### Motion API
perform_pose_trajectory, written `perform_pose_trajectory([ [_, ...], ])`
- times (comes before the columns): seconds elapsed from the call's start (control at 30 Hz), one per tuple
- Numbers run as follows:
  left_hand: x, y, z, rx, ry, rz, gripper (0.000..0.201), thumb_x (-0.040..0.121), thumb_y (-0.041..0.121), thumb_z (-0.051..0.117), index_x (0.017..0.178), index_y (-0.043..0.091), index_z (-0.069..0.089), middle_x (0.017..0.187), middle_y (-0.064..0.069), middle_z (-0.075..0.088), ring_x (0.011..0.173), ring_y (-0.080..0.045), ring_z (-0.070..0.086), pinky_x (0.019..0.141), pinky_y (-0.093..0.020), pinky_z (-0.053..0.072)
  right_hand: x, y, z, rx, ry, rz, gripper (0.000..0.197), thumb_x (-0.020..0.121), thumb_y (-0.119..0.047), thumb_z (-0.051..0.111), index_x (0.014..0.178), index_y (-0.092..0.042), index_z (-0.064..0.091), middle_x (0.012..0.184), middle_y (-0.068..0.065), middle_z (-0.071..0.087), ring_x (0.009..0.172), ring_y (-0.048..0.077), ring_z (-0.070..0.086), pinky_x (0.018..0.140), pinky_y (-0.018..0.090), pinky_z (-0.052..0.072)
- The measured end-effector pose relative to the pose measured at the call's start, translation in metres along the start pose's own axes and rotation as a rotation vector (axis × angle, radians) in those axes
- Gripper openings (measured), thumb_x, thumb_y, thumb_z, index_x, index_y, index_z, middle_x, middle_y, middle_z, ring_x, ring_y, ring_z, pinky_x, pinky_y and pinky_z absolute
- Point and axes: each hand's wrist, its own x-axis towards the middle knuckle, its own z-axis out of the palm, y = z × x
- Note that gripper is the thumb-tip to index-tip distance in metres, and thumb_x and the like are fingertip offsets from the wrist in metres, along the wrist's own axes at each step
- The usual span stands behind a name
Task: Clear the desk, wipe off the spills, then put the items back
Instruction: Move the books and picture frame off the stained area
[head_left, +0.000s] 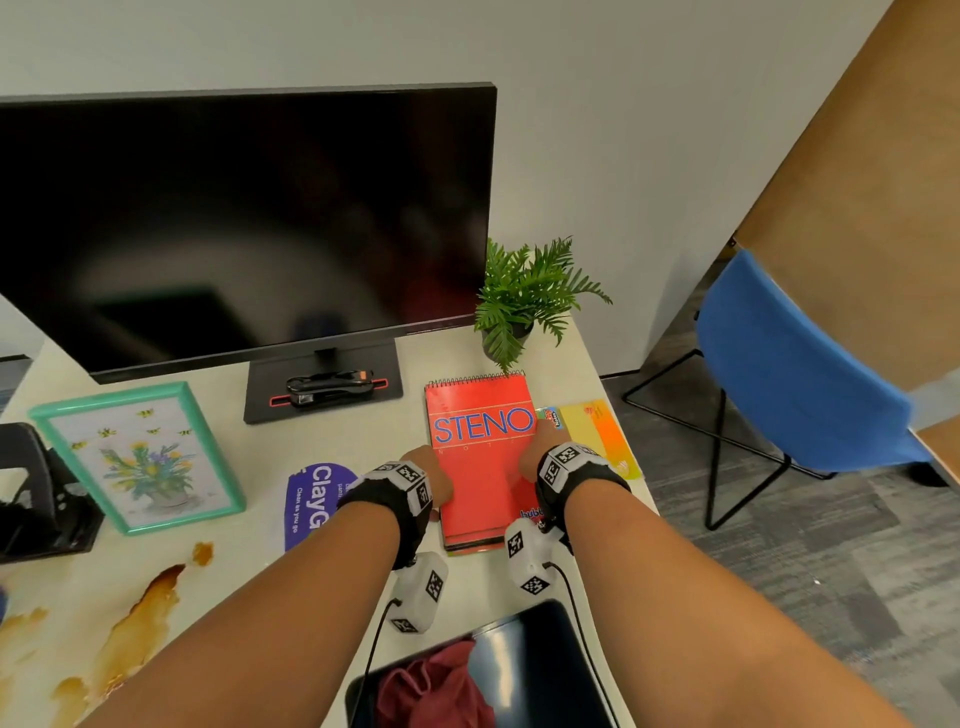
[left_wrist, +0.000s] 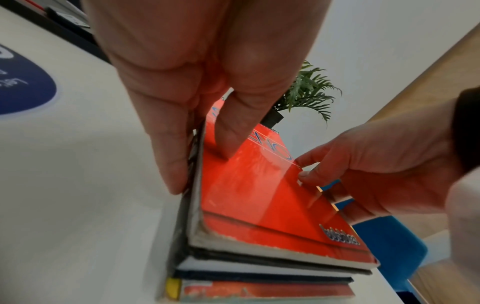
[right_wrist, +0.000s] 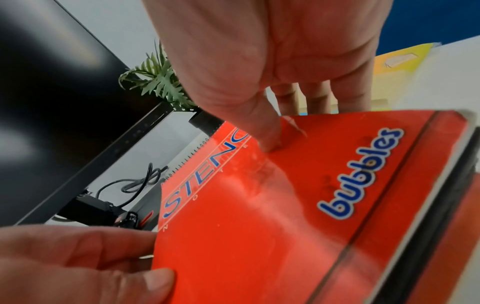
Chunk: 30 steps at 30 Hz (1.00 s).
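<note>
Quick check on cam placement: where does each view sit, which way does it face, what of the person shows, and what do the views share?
Head: on the head, facing forward and down at the desk; shows both forearms, left hand and right hand on the red notebook.
Left wrist: low at the stack's left edge, looking along the left hand across the notebook; right hand shows.
Right wrist: looks along the right hand toward the monitor; left hand shows.
Shared: notebook and plant.
</note>
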Motion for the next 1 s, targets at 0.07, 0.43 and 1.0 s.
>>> perform_pose_trajectory([
  [0.07,-0.003,0.001,-0.001,0.007,-0.035,0.012,0.026,0.085,-0.001,0.059,0.110,0.005,0.057,0.116,-0.017,0.065,0.100,-0.033,0.068,0.085,-0.044,0.058,-0.001,0.001,0.001,-0.026,0.007,-0.005,0.062,0.085,-0.013,0.063,0.141,-0.005,0.038,0.142,0.019,0.041,0.130,0.035,0.042,0.104,0.040,0.038],
  [0.43,-0.007,-0.010,-0.007,-0.085,-0.031,0.021,0.065,0.082,0.008,0.069,0.138,0.008,0.038,0.117,-0.008,0.055,0.099,-0.028,0.058,0.094,-0.045,0.054,-0.008,-0.006,0.003,-0.098,0.059,0.002,0.064,0.086,-0.017,0.059,0.144,-0.013,0.031,0.143,0.017,0.037,0.130,0.037,0.040,0.106,0.043,0.037],
  [1.0,-0.066,-0.068,-0.060,-0.024,0.305,-0.051,0.072,0.091,0.028,0.061,0.150,0.012,0.023,0.151,-0.005,0.038,0.138,-0.025,0.037,0.114,-0.035,0.032,-0.063,-0.080,0.031,-0.138,-0.011,-0.409,0.046,0.091,-0.019,0.053,0.137,-0.014,0.050,0.141,0.011,0.048,0.126,0.031,0.050,0.106,0.035,0.042],
])
